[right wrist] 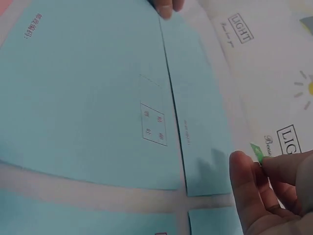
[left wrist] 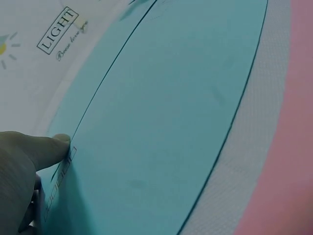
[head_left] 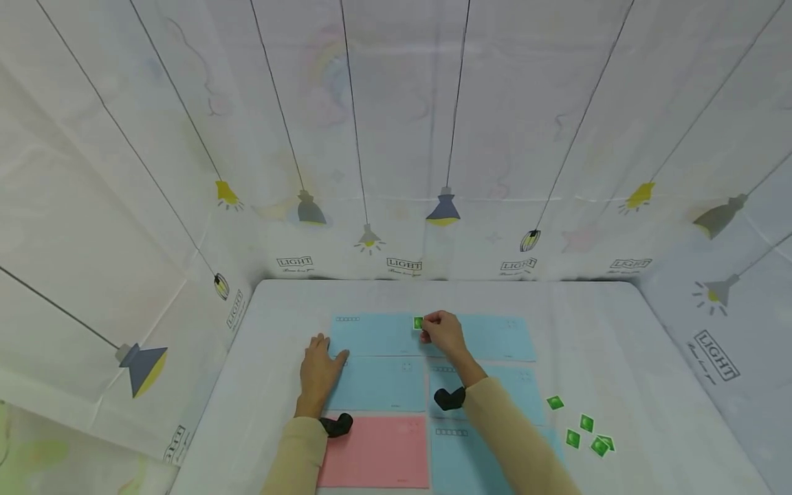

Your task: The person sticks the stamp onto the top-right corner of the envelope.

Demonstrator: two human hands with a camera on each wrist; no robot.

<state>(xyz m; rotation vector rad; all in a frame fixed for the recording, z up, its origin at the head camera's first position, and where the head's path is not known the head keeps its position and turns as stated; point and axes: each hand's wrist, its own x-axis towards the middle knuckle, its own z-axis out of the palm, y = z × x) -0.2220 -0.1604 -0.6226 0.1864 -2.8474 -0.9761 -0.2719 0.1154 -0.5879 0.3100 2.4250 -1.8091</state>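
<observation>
My right hand (head_left: 447, 335) pinches a small green stamp (head_left: 419, 323) between thumb and finger. It holds the stamp over the top right corner of the upper left blue envelope (head_left: 371, 337). The green stamp (right wrist: 257, 151) also shows at the fingertips in the right wrist view. With fingers spread, my left hand (head_left: 320, 371) rests at the left edges of that envelope and the blue envelope (head_left: 374, 388) below it. In the left wrist view the left thumb (left wrist: 54, 149) presses near the row of printed postcode boxes, close to where the two envelopes meet.
Several loose green stamps (head_left: 586, 423) lie on the white table (head_left: 650, 371) to the right. A pink envelope (head_left: 374, 454) lies at the near left. More blue envelopes (head_left: 495, 337) fill the right column. A white printed backdrop (head_left: 396, 137) stands behind the table.
</observation>
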